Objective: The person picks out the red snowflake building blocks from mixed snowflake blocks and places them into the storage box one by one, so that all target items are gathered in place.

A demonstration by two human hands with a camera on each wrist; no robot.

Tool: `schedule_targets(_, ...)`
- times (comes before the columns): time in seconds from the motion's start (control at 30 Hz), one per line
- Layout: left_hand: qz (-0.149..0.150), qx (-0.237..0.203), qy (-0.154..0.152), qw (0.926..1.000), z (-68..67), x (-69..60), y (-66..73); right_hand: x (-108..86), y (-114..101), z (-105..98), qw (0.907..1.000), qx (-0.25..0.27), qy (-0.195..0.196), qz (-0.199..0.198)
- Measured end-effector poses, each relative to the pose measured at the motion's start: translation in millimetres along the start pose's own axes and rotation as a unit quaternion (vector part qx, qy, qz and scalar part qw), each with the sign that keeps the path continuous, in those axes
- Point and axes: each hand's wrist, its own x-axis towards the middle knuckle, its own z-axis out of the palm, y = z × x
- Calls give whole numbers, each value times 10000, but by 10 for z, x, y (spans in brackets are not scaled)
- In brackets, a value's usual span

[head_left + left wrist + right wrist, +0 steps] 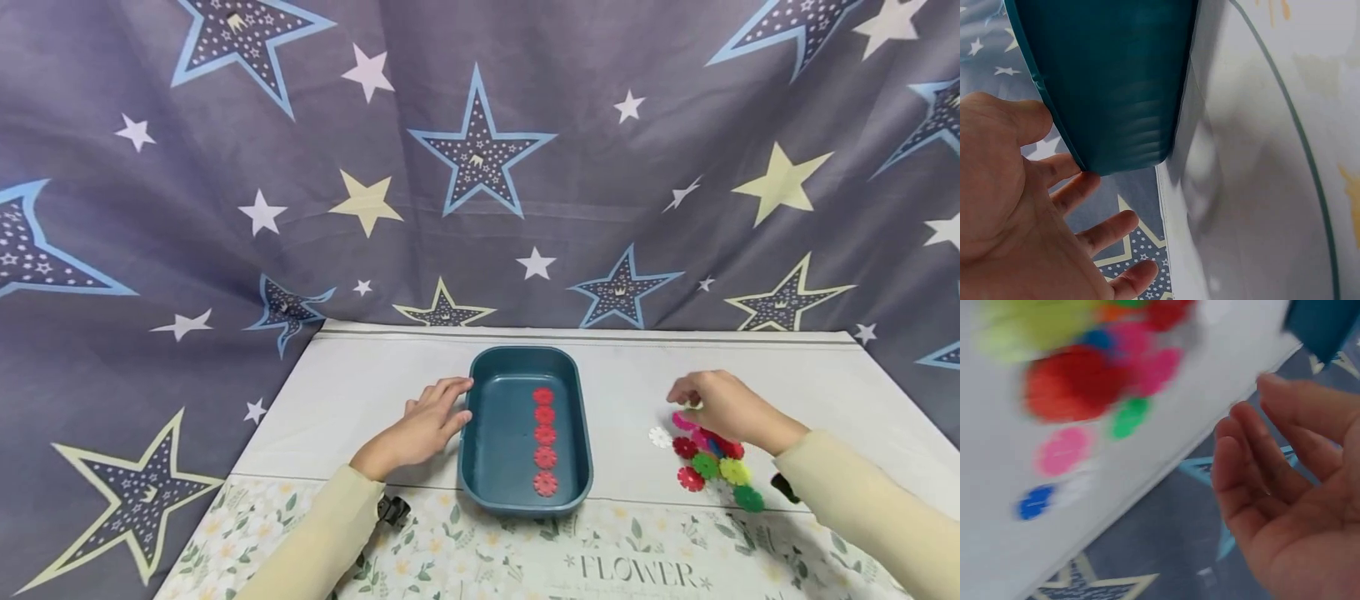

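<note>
A dark teal rectangular tray [498, 442] stands on the table. Along its right side runs a column of several red flower-shaped discs [544, 435]. My left hand [416, 427] is at the tray's left rim with spread fingers; in the left wrist view, thumb and fingertips touch the rim [1054, 122]. My right hand [726, 408] hovers over a loose pile of mixed-colour flower discs [705, 465], right of the tray. Seen from the right wrist, its fingers [1254, 447] bend loosely with nothing visible between them. The hand hides part of the pile.
A white disc [660, 437] lies at the pile's left edge. The white table [390, 358] has a flower-printed cloth [637, 562] at its front. A grey star-patterned curtain [420, 250] hangs behind and beside it. The right wrist view is blurred.
</note>
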Motion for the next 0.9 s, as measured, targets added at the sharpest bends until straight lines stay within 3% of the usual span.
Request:
schedule_targets(0.17,-22,9,16,10000,-7,2,-15,-251,291,53,9975,-32,-529,475)
schedule_targets(0.33,-25,5,43,10000,1,3,-21,-386,438,105,9961,33,-527,708)
schedule_targets(0.77,-8,5,42,10000,2,2,-14,-395,529,181,9970,293,-322,643)
schedule_targets(0.9,19,4,65,10000,0,3,-10,-398,522,163,9947,470,-478,776)
